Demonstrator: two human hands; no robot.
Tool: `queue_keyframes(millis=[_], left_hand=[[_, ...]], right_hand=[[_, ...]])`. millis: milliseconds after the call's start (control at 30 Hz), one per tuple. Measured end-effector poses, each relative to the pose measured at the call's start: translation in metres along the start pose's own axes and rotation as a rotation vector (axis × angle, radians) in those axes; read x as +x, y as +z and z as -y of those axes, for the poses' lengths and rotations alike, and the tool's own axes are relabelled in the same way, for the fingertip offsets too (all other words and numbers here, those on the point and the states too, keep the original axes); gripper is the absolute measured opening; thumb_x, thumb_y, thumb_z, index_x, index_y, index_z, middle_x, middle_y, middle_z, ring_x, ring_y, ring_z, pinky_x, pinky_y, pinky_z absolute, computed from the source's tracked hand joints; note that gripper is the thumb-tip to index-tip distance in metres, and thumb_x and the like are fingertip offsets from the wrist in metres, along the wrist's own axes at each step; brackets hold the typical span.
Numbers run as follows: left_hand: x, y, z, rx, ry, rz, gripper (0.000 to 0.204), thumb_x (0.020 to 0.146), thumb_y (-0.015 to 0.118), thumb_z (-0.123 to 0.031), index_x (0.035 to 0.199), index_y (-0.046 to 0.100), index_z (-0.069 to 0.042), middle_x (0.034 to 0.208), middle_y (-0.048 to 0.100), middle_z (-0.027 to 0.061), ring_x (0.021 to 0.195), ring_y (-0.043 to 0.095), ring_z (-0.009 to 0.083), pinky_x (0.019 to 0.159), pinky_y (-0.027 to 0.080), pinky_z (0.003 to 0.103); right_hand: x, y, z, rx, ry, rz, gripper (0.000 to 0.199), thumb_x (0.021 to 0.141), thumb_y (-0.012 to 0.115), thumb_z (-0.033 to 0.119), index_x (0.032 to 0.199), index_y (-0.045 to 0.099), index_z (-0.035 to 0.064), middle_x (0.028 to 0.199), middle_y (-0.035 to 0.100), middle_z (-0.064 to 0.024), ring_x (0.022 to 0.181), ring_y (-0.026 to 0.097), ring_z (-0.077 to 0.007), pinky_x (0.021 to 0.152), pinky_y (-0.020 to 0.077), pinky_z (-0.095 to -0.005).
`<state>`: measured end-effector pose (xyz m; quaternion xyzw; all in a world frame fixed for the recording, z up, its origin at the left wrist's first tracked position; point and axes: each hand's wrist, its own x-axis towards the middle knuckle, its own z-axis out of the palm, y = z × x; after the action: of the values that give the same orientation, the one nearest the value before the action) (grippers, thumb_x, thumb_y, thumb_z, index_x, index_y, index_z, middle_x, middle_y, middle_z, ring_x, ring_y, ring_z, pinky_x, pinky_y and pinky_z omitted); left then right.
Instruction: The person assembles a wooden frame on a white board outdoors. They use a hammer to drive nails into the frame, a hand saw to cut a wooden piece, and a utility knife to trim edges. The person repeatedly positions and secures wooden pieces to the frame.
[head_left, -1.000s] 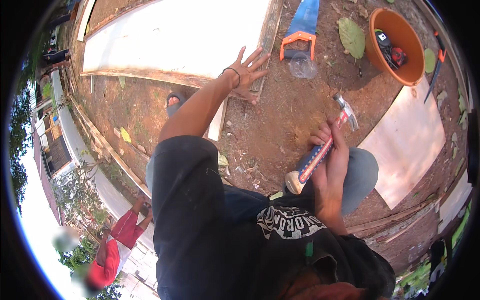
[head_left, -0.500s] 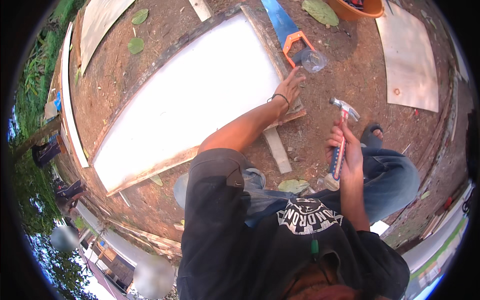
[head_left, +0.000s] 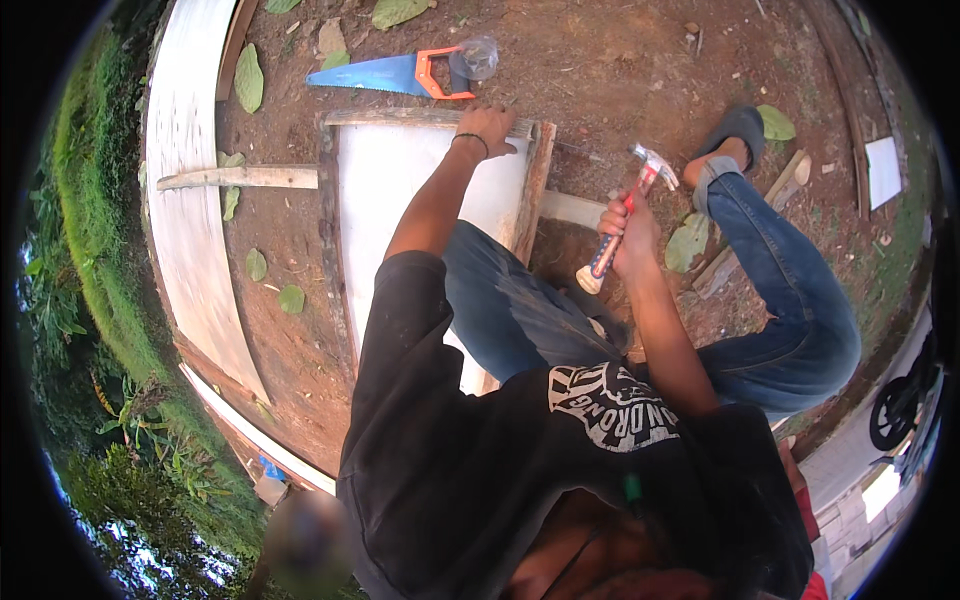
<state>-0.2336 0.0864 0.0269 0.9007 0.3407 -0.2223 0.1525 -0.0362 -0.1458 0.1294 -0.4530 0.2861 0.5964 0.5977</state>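
Observation:
My left hand (head_left: pixel 487 130) is at the end rail of a wooden frame (head_left: pixel 400 117), its fingers bent over the far edge and its thumb on the near side. Inside the frame lies a smooth white panel (head_left: pixel 385 165), partly covered by my left arm and leg. My right hand (head_left: pixel 640 235) is wrapped round the handle of a claw hammer (head_left: pixel 603 256), held in the air to the right of the frame with its metal head up. Just beyond the end rail, a handsaw (head_left: pixel 375 74) with a blue blade and orange handle lies on the soil. A clear plastic cup (head_left: pixel 482 58) touches its handle.
A wood strip (head_left: pixel 250 178) runs from the frame to a long pale board (head_left: pixel 190 230) at the left. Another strip (head_left: pixel 575 209) extends from the frame's right side. Large leaves (head_left: pixel 687 243) dot the brown soil. My sandalled foot (head_left: pixel 738 140) is at the right.
My view has turned, and my leg now lies over the panel. My left hand has gone from reaching beside the cup to the end rail. The hammer stays in my right hand.

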Motion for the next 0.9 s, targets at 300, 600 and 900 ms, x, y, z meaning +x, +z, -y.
queue_keyframes(millis=[300, 600, 900], left_hand=[[0.014, -0.024, 0.000, -0.038, 0.082, 0.206, 0.083, 0.073, 0.084, -0.055, 0.132, 0.058, -0.003, 0.126, 0.066, 0.0228, 0.118, 0.063, 0.0410, 0.103, 0.050, 0.047], [0.020, -0.022, -0.005, -0.064, 0.087, 0.204, 0.076, 0.077, 0.081, -0.052, 0.133, 0.061, -0.006, 0.114, 0.071, 0.0235, 0.108, 0.068, 0.0422, 0.095, 0.053, 0.050], [0.024, -0.027, -0.008, -0.028, 0.108, 0.202, 0.073, 0.079, 0.078, -0.057, 0.130, 0.063, -0.009, 0.117, 0.072, 0.0189, 0.109, 0.069, 0.0385, 0.092, 0.055, 0.049]], right_hand=[[0.025, -0.037, -0.038, -0.035, 0.046, -0.046, 0.036, 0.109, 0.047, 0.046, 0.100, 0.049, 0.0113, 0.068, 0.042, 0.0021, 0.052, 0.037, -0.0069, 0.045, 0.0317, -0.0244], [0.032, -0.036, -0.045, -0.063, 0.023, -0.026, 0.034, 0.109, 0.048, 0.045, 0.102, 0.050, 0.0123, 0.068, 0.041, 0.0022, 0.050, 0.035, -0.0071, 0.044, 0.0292, -0.0245], [0.034, -0.037, -0.060, 0.291, -0.331, -0.224, 0.037, 0.108, 0.046, 0.049, 0.096, 0.046, 0.0150, 0.067, 0.043, 0.0026, 0.048, 0.040, -0.0082, 0.042, 0.0319, -0.0251]])
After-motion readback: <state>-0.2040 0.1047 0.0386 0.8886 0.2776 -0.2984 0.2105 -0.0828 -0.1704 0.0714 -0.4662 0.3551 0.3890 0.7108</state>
